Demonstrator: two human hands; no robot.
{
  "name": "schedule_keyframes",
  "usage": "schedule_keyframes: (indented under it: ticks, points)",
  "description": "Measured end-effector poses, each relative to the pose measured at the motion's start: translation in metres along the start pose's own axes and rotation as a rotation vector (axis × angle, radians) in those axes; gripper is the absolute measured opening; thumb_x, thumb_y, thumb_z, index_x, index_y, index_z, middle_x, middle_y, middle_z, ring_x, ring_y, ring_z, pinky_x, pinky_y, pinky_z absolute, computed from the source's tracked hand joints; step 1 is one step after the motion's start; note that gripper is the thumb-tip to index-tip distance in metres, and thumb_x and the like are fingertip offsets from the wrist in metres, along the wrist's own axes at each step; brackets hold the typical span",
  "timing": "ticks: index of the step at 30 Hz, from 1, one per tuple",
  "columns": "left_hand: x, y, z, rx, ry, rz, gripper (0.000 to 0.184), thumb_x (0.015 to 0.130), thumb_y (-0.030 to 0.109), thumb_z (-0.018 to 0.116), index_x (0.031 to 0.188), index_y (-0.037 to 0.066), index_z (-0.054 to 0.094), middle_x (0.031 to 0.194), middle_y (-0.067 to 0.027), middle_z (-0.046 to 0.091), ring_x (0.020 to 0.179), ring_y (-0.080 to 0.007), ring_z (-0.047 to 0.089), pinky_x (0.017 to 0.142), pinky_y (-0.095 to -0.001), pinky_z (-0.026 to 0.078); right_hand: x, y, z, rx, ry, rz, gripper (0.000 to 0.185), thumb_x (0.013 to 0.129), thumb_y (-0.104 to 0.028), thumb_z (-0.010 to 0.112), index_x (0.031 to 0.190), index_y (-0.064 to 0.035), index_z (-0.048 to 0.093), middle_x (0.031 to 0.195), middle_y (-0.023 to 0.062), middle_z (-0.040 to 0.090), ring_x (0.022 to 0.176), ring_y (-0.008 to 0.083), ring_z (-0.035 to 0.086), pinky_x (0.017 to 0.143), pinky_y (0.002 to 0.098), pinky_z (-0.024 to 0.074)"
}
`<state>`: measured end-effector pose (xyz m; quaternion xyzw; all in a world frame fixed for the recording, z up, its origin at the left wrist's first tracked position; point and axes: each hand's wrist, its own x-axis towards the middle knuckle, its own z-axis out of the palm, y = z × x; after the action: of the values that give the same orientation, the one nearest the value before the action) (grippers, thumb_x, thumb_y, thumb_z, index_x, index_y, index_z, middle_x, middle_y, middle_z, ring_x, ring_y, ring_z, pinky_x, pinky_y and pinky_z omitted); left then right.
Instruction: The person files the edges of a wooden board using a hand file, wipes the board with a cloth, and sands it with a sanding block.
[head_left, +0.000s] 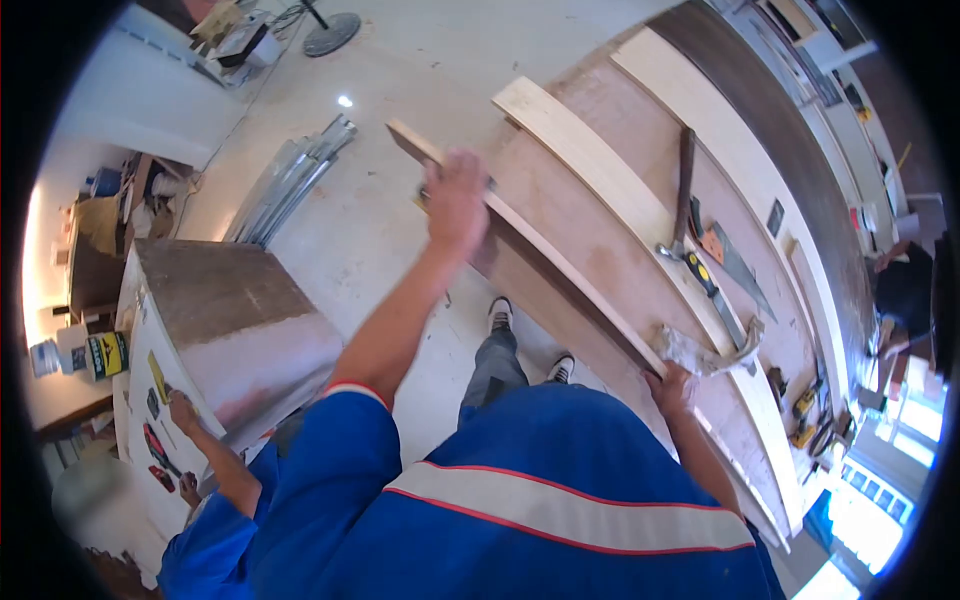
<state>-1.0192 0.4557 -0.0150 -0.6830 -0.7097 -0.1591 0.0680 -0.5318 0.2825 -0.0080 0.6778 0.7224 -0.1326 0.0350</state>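
Note:
A long wooden board point(572, 275) stands on its edge along the near side of a workbench point(590, 235). My left hand point(460, 205) is closed over the board near its far end. A small dark object with a bit of yellow shows at that hand, mostly hidden, so I cannot tell its kind. My right hand point(675, 388) grips the same board lower down, close to my body. Just beside that hand a crumpled whitish rag point(700, 352) lies across the bench and a pale plank point(600, 180).
On the bench lie a hammer point(684, 190), a handsaw point(735, 260), a yellow-black handled tool point(703, 275) and another pale plank point(720, 135). Metal profiles point(295, 180) rest on the floor. At left, a co-worker's hand point(183, 412) is over a white surface beside a brown-topped box point(225, 285).

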Motion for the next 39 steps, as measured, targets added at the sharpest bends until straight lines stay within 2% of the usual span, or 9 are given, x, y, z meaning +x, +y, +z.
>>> schedule_keyframes:
  ticks: [3, 8, 12, 13, 15, 23, 30, 35, 39]
  points:
    - [-0.073, 0.132, -0.018, -0.505, -0.154, 0.086, 0.048, 0.089, 0.012, 0.058, 0.136, 0.002, 0.055, 0.131, -0.0192, 0.062, 0.132, -0.0381, 0.05, 0.115, -0.0581, 0.032, 0.001, -0.007, -0.014, 0.022, -0.075, 0.028, 0.045, 0.078, -0.042, 0.083, 0.105, -0.0073, 0.073, 0.095, 0.0237, 0.073, 0.087, 0.0425, 0.071, 0.077, 0.0514, 0.0553]
    - [-0.142, 0.241, -0.013, -0.547, 0.01, 0.536, 0.044, 0.088, 0.014, 0.058, 0.13, 0.001, 0.06, 0.139, -0.0185, 0.058, 0.14, -0.0345, 0.047, 0.112, -0.0645, 0.029, 0.002, -0.008, -0.021, 0.031, 0.003, -0.061, 0.045, 0.079, -0.04, 0.083, 0.109, -0.0086, 0.072, 0.096, 0.0214, 0.074, 0.087, 0.041, 0.071, 0.078, 0.0509, 0.0556]
    - [-0.101, 0.161, -0.006, -0.165, 0.01, 0.273, 0.046, 0.09, 0.013, 0.057, 0.134, 0.001, 0.057, 0.14, -0.0213, 0.057, 0.136, -0.0369, 0.048, 0.113, -0.0607, 0.03, -0.041, 0.056, -0.022, 0.152, -0.017, 0.014, 0.045, 0.079, -0.039, 0.083, 0.112, -0.0121, 0.07, 0.097, 0.0167, 0.074, 0.091, 0.0385, 0.071, 0.08, 0.0489, 0.056]
    - [-0.079, 0.136, -0.03, -0.056, -0.24, 0.165, 0.044, 0.094, 0.012, 0.053, 0.137, 0.001, 0.054, 0.142, -0.0226, 0.056, 0.138, -0.0375, 0.047, 0.116, -0.0615, 0.027, -0.058, 0.087, -0.022, 0.164, -0.016, 0.029, 0.045, 0.079, -0.041, 0.083, 0.112, -0.0129, 0.07, 0.097, 0.0161, 0.074, 0.092, 0.0377, 0.071, 0.08, 0.0489, 0.0561]
    - [-0.079, 0.107, -0.009, 0.104, 0.141, 0.176, 0.045, 0.096, 0.009, 0.05, 0.14, 0.0, 0.053, 0.143, -0.0248, 0.054, 0.139, -0.0385, 0.047, 0.118, -0.0627, 0.023, -0.095, 0.142, -0.032, 0.1, -0.058, 0.092, 0.047, 0.077, -0.045, 0.083, 0.109, -0.013, 0.07, 0.097, 0.0141, 0.074, 0.093, 0.0357, 0.072, 0.079, 0.0479, 0.0562]
    - [-0.22, 0.391, -0.031, -0.434, -0.008, 0.801, 0.048, 0.096, 0.013, 0.05, 0.142, 0.0, 0.054, 0.144, -0.022, 0.055, 0.139, -0.0345, 0.048, 0.119, -0.0556, 0.028, -0.174, 0.263, -0.033, 0.08, 0.086, 0.174, 0.044, 0.071, -0.045, 0.088, 0.089, -0.0087, 0.071, 0.079, 0.018, 0.072, 0.078, 0.0398, 0.07, 0.072, 0.0505, 0.0549]
    - [-0.119, 0.211, -0.018, 0.079, 0.001, 0.263, 0.048, 0.096, 0.009, 0.05, 0.144, 0.002, 0.051, 0.147, -0.0205, 0.054, 0.143, -0.0343, 0.045, 0.116, -0.0543, 0.03, -0.179, 0.267, -0.026, 0.089, 0.1, 0.144, 0.044, 0.071, -0.046, 0.088, 0.082, -0.0084, 0.067, 0.077, 0.0179, 0.071, 0.076, 0.0399, 0.069, 0.068, 0.0503, 0.0537]
    - [-0.201, 0.339, 0.002, -0.35, -0.034, 0.408, 0.048, 0.095, 0.009, 0.05, 0.144, 0.005, 0.052, 0.15, -0.0193, 0.052, 0.144, -0.0332, 0.044, 0.12, -0.0568, 0.026, -0.177, 0.266, -0.032, 0.085, 0.106, 0.133, 0.044, 0.071, -0.043, 0.088, 0.088, -0.0081, 0.069, 0.076, 0.0184, 0.07, 0.076, 0.0397, 0.069, 0.069, 0.0503, 0.0536]
    - [-0.17, 0.286, -0.014, -0.309, -0.163, 0.451, 0.044, 0.095, 0.009, 0.05, 0.139, 0.004, 0.055, 0.146, -0.0212, 0.054, 0.142, -0.0342, 0.046, 0.12, -0.0589, 0.025, -0.178, 0.272, -0.028, 0.098, 0.074, 0.133, 0.043, 0.071, -0.042, 0.088, 0.087, -0.0077, 0.068, 0.077, 0.0182, 0.07, 0.075, 0.0396, 0.069, 0.068, 0.0501, 0.0536]
